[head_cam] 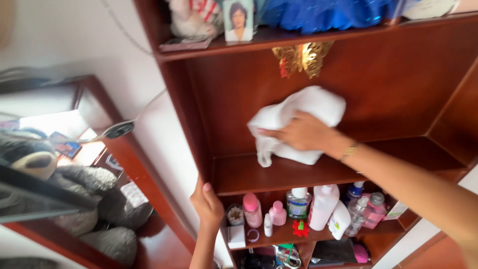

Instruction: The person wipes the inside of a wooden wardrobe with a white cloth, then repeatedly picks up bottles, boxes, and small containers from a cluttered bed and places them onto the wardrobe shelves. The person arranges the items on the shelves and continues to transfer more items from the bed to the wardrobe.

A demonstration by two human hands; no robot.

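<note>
Cloth position: the white cloth [298, 122] is bunched under my right hand [303, 132], pressed against the back panel of the wooden shelf unit [398, 84], just above the empty shelf board in front of me.
Right hand: fingers spread flat over the cloth, pushing it to the wood; a thin bracelet sits at the wrist.
Left hand: my left hand [206, 204] is lower and well apart, curled round the front edge of the unit's side wall.
Nearer hand: the right; it is on the cloth.
Cloth axis: it runs roughly across, one corner drooping below my fingertips.
Materials: soft, crumpled fabric; smooth reddish-brown lacquered wood.
Below my hands: plastic bottles [323, 206] and jars, pink and white, crowded together.
Above: a gold butterfly ornament [301, 57].
</note>
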